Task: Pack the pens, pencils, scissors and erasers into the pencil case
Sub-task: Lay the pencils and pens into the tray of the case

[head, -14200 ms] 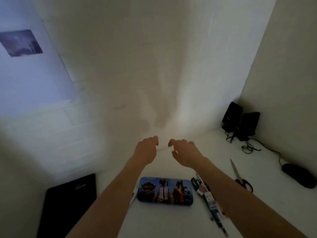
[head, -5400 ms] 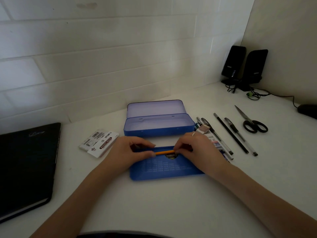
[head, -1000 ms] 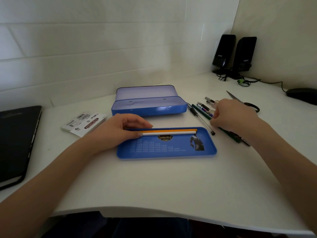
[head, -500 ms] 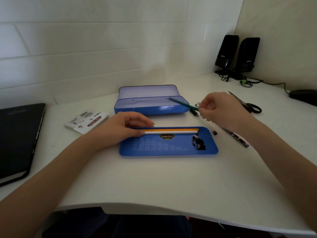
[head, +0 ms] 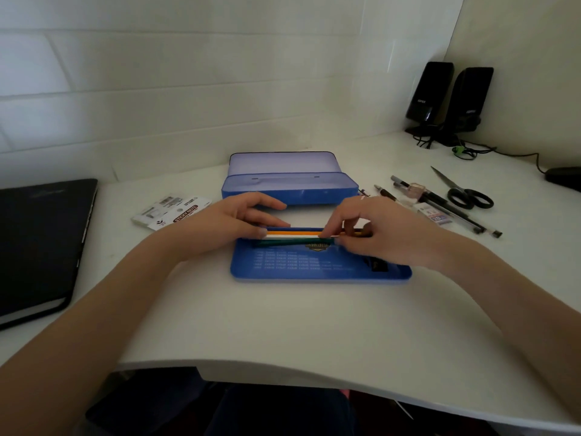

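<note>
Three pencils (head: 292, 238) lay in the tray (head: 317, 272); the right hand (head: 371, 234) pinched the green one, the left hand (head: 232, 221) rested flat, empty; pens (head: 440, 202) and scissors (head: 465, 193) waited outside.

I am looking at a white desk (head: 283, 325) sitting in a corner, with a white tiled wall (head: 188, 73) running behind it and a plain cream wall (head: 518, 33) closing the right side (soft, dim light is falling over everything).
</note>
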